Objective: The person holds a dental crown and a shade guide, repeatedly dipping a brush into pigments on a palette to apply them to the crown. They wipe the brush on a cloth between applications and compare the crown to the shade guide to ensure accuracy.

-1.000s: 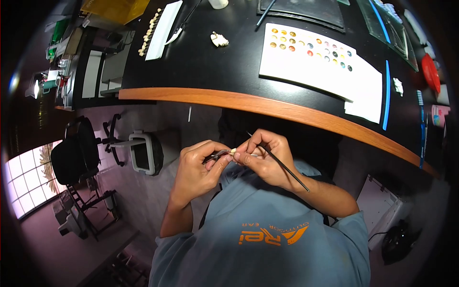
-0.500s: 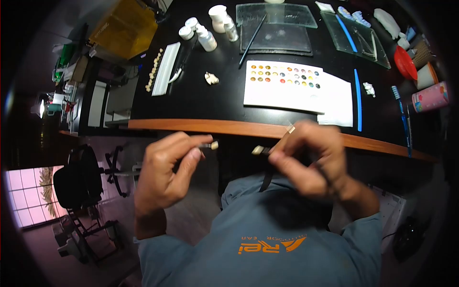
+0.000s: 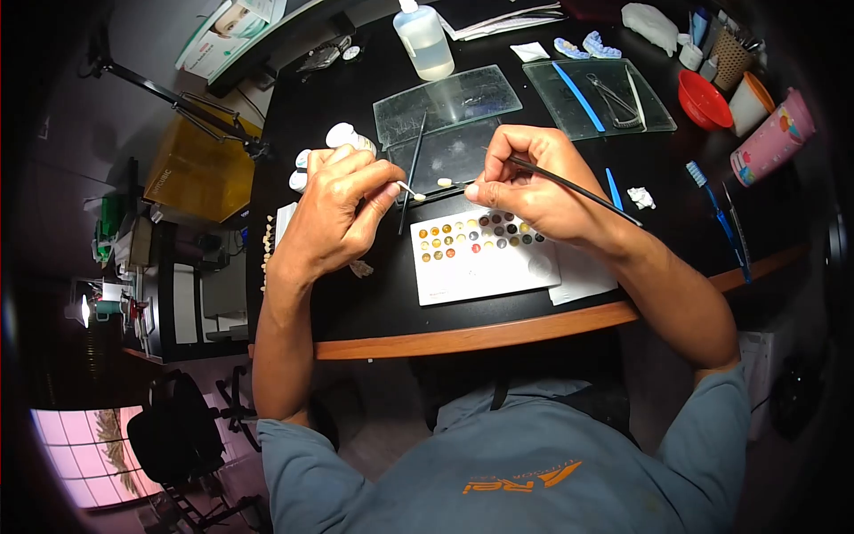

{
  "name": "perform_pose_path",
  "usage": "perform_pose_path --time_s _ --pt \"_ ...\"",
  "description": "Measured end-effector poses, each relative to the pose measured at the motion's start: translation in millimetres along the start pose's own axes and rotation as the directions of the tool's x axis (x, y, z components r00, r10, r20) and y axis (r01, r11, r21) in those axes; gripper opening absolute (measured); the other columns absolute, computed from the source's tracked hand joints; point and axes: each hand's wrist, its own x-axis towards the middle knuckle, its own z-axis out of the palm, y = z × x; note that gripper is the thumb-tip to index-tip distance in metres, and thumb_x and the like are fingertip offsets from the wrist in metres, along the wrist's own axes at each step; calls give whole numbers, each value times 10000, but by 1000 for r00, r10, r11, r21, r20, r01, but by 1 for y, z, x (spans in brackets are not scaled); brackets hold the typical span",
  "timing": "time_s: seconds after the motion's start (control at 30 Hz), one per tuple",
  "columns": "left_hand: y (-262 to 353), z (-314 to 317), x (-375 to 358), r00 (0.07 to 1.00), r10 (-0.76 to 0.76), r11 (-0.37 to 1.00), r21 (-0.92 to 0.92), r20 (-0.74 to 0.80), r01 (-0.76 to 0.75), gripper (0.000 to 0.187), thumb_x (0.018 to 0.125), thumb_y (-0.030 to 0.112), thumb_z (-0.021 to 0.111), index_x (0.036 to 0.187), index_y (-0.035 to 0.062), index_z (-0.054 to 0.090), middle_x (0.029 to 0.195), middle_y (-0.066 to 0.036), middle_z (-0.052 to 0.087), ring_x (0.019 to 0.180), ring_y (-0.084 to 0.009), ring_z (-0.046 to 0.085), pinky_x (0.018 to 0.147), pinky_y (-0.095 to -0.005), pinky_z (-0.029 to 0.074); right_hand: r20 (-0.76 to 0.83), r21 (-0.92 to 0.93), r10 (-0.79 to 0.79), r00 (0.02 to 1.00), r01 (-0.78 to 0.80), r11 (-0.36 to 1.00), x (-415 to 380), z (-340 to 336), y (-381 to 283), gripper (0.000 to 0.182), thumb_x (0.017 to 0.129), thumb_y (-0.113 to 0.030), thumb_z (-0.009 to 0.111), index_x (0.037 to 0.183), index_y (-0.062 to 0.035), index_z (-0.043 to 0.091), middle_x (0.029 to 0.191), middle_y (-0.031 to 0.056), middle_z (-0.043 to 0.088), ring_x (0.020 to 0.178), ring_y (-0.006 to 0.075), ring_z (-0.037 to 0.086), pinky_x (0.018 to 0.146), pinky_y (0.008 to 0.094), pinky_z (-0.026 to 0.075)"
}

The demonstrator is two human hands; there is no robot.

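My left hand [image 3: 334,209] pinches a thin metallic holder with a small cream tooth-shaped piece [image 3: 419,197] at its tip. Facing it, my right hand [image 3: 543,182] is closed, with a long black-handled tool [image 3: 578,189] slanting back over its wrist side. Another cream piece [image 3: 444,182] shows on a dark stem that leads to the right fingertips. The two pieces are close but apart, above the lower edge of a dark glass plate [image 3: 445,160]. Just below lies a white palette [image 3: 487,278] with coloured wells, partly covered by my right hand.
A blue brush [image 3: 703,182], red bowl [image 3: 704,100] and pink cup [image 3: 774,142] stand or lie at the right. White bottles [image 3: 347,136] are behind my left hand. A clear bottle [image 3: 425,44] stands at the back. The wooden table edge [image 3: 471,336] runs in front.
Both hands have moved forward and up from before the table edge to over the glass plate and palette. The view has shifted, showing the clear bottle at the back.
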Motion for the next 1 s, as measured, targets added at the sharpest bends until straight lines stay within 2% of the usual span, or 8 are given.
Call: perform_pose_path --time_s 0.13,0.3,0.4,0.43,0.53,0.83,0.93,1.0 --pt "-8 12 -1 999 -40 979 -197 25 44 116 990 146 671 988 57 745 813 -44 647 819 -222 578 945 -393 344 37 55 72 997 -74 996 -5 2 -10 242 869 -87 889 818 -46 655 766 16 696 687 41 609 610 230 482" --pt "-6 15 -9 1000 -29 962 -271 -2 27 121 992 153 675 964 56 740 798 -54 645 793 -226 574 928 -385 336 56 176 105 993 -114 978 -10 8 -15 230 900 -55 875 873 -31 649 828 50 732 748 59 674 658 218 539" --pt "-8 19 -12 998 11 971 -238 -59 -25 183 988 172 617 954 53 751 745 -37 607 726 -199 526 857 -373 351 99 201 151 984 -168 965 -12 11 -24 229 916 -38 859 885 -24 633 845 85 748 762 86 708 674 238 577" --pt "-9 19 -12 998 12 973 -231 -58 -25 188 986 172 616 959 51 756 736 -35 594 723 -196 523 853 -372 348 127 265 165 978 -194 945 -12 11 -26 224 927 -14 841 899 -15 619 856 115 756 770 114 734 685 259 608" --pt "-8 17 -12 998 23 974 -224 -55 -35 178 977 164 625 964 49 761 726 -33 577 721 -194 521 858 -371 348 127 271 147 981 -176 946 -13 14 -25 219 931 1 829 904 -11 612 854 123 753 760 121 739 680 264 615" --pt "-7 18 -12 1000 17 971 -239 -22 -21 88 978 128 676 970 74 746 767 -29 614 771 -209 555 936 -394 321 116 234 145 983 -168 958 -15 16 -22 208 926 -13 842 904 -10 635 855 108 753 761 85 710 666 223 580" --pt "-6 17 -11 999 17 971 -236 -33 -24 90 977 126 678 966 74 751 770 -31 626 767 -209 553 939 -394 318 109 250 137 985 -161 955 -16 17 -22 207 927 -18 844 903 -8 639 853 103 753 758 79 705 663 219 574" --pt "-7 20 -11 997 29 971 -234 -65 -43 146 963 146 653 969 54 765 730 -29 570 736 -196 521 893 -382 332 106 256 136 985 -159 953 -15 17 -22 207 926 -19 845 903 -7 640 852 102 753 758 78 705 664 218 574"
